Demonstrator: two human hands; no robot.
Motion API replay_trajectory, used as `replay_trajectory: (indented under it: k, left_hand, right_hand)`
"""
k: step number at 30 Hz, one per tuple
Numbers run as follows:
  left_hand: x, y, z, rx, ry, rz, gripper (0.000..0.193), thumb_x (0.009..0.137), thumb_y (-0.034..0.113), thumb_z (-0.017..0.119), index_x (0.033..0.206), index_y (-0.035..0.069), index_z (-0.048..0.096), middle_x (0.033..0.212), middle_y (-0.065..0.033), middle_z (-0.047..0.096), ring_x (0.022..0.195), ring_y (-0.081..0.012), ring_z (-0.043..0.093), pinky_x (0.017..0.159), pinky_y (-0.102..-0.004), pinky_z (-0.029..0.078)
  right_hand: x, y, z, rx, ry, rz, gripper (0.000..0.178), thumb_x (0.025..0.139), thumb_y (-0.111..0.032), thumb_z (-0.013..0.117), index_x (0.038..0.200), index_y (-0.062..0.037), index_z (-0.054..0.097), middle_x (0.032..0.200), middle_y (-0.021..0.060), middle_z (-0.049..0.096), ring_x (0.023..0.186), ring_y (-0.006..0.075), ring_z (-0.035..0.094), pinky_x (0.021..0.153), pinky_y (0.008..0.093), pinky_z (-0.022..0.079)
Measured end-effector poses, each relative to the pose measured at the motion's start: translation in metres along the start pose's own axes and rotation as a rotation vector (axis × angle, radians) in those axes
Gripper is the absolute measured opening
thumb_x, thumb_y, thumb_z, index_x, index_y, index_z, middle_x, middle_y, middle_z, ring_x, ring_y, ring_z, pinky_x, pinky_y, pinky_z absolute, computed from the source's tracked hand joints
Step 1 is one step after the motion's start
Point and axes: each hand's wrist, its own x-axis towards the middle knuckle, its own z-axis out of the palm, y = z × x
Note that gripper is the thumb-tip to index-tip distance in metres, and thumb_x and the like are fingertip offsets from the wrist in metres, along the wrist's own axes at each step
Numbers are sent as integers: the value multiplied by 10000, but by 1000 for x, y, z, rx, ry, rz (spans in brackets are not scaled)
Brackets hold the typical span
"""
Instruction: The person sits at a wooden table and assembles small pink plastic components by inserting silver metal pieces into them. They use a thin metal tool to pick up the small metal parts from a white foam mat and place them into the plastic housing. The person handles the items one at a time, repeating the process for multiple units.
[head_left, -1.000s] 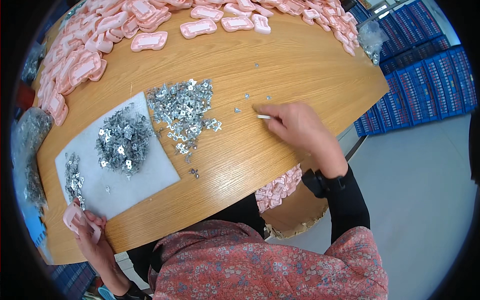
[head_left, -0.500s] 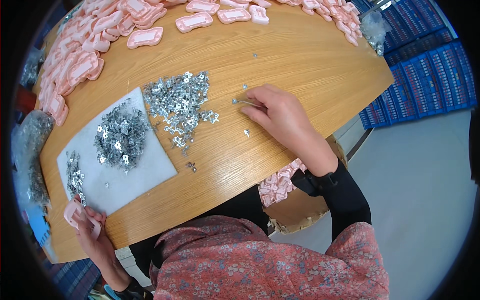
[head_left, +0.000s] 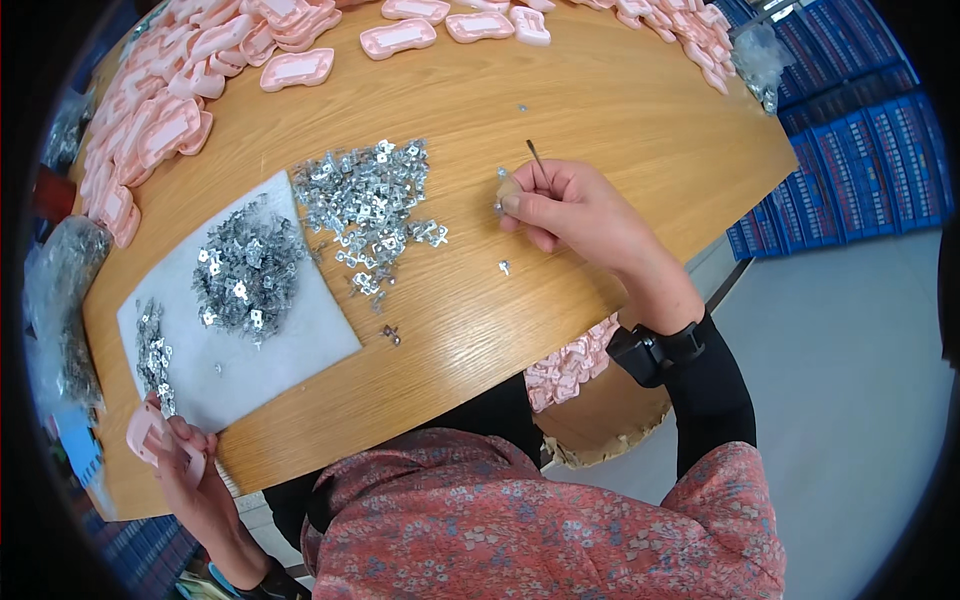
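My left hand (head_left: 200, 470) grips a pink plastic shell (head_left: 150, 432) at the table's near left corner, beside a white foam sheet (head_left: 300, 350). Over the wooden table, my right hand (head_left: 570, 205) is closed around a thin, dark-tipped metal rod (head_left: 537, 162) that points up and away. At the thumb and index tips shows a small shiny metal piece (head_left: 499, 207), partly hidden by the fingers. A loose metal clip (head_left: 504, 268) lies just below that hand. To its left is a heap of small metal clips (head_left: 370, 200).
On the foam sheet sit a second clip heap (head_left: 250, 265) and a narrow row of clips (head_left: 153, 350). Pink shells (head_left: 160, 130) crowd the far and left edges. A cardboard box (head_left: 600, 420) holding pink parts stands below the table's near edge; blue racks (head_left: 840, 160) are at right.
My right hand has turned, so the rod that pointed left at a small metal piece now points upward, and its fingertips have come to a metal piece. My left hand still holds the shell.
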Motion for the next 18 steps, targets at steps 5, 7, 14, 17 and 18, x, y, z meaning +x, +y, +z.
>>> replay_trajectory:
  k: [5, 7, 14, 17, 18]
  left_hand:
    - [-17, 6, 75, 51, -264, -151, 646, 934, 229, 642, 1463, -6, 355, 947, -32, 549, 766, -106, 535, 707, -271, 498]
    - [-24, 5, 115, -20, -447, -312, 600, 934, 193, 634, 1442, -3, 383, 977, -48, 581, 829, -119, 588, 742, -288, 534]
    - [-33, -10, 181, -35, -614, -441, 532, 900, -12, 653, 1399, 8, 471, 1016, -40, 622, 954, -119, 612, 830, -305, 555]
    - [-30, -18, 185, 33, -683, -353, 495, 900, 12, 669, 1370, 11, 511, 998, -19, 617, 934, -110, 611, 824, -291, 552]
    - [-30, -19, 186, 46, -680, -342, 486, 896, 12, 671, 1359, 10, 523, 994, -13, 616, 923, -107, 610, 821, -288, 550]
  right_hand:
    - [-27, -6, 23, 218, -138, -22, 160, 950, -174, 646, 1001, -25, 626, 820, 21, 673, 580, 41, 511, 532, 202, 411]
    - [-39, -5, 47, 314, -211, -32, 110, 963, -138, 636, 1001, -36, 620, 862, 10, 673, 612, 30, 523, 561, 193, 415]
    - [-68, 1, 94, 504, -195, -125, 115, 955, -104, 659, 1036, -32, 620, 886, -54, 604, 769, -4, 502, 681, 182, 422]
    - [-72, 7, 98, 547, -163, -157, 115, 960, -116, 657, 1037, -38, 620, 897, -53, 600, 779, -5, 498, 684, 179, 417]
    - [-73, 8, 96, 498, -150, -174, 125, 964, -122, 653, 1046, -34, 620, 898, -56, 597, 786, -2, 496, 688, 182, 418]
